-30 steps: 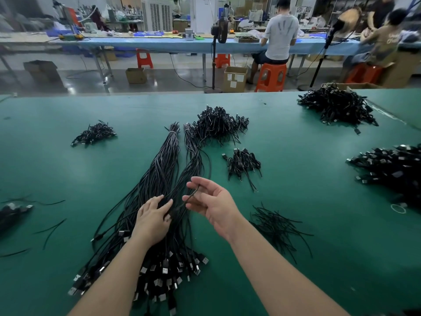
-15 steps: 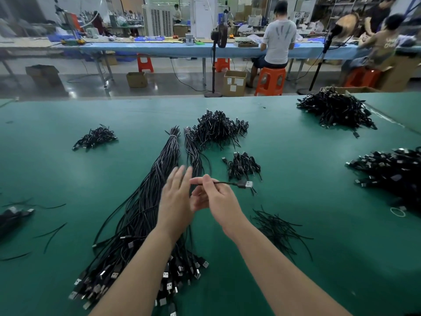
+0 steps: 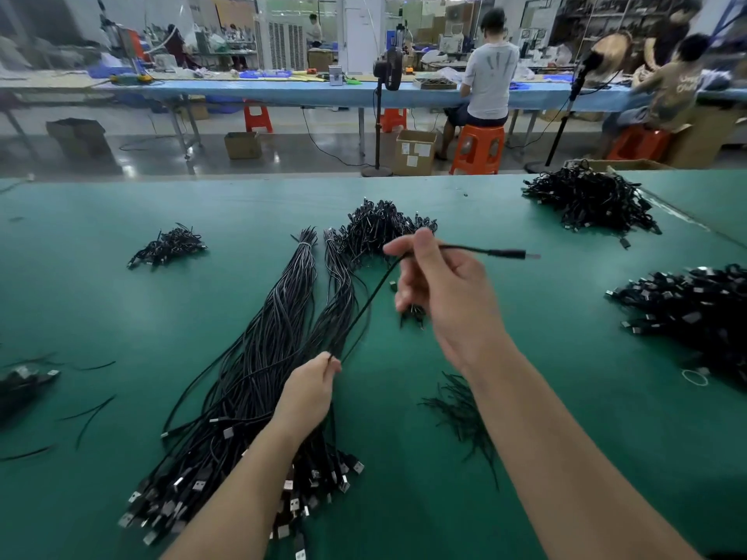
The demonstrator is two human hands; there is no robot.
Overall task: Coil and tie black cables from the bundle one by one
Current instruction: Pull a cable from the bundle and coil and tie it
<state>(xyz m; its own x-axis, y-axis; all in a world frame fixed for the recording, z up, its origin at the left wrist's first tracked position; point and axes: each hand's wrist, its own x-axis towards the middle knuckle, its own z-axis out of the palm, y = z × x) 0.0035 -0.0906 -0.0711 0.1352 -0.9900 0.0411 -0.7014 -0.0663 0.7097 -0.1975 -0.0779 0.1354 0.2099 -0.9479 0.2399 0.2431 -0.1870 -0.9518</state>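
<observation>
The fingers (image 3: 408, 244) of the right hand (image 3: 448, 293) pinch a single black cable (image 3: 374, 295) between thumb and forefinger, the other fingers loosely curled below; past the pinch the cable runs right to its plug (image 3: 511, 253), which hangs free in the air. From the pinch the cable slants down and left to the left hand (image 3: 309, 392), whose fingers (image 3: 333, 363) are curled and pinch it lower down, just above the bundle (image 3: 258, 381). The bundle lies lengthwise on the green desk (image 3: 121, 317) under the left forearm, its metal-tipped plugs fanned out at the near end and its far end split into two bunches, the left one bound with a tie. Beyond the far end sits a heap of coiled cables (image 3: 384, 228). A smaller heap (image 3: 167, 248) lies far left, a large one (image 3: 590, 202) at the far right corner, and another (image 3: 695, 309) along the right edge. A scatter of thin black ties (image 3: 461, 414) lies just right of the bundle, partly under the right forearm. Loose ties (image 3: 93, 412) lie on the left side of the desk.
</observation>
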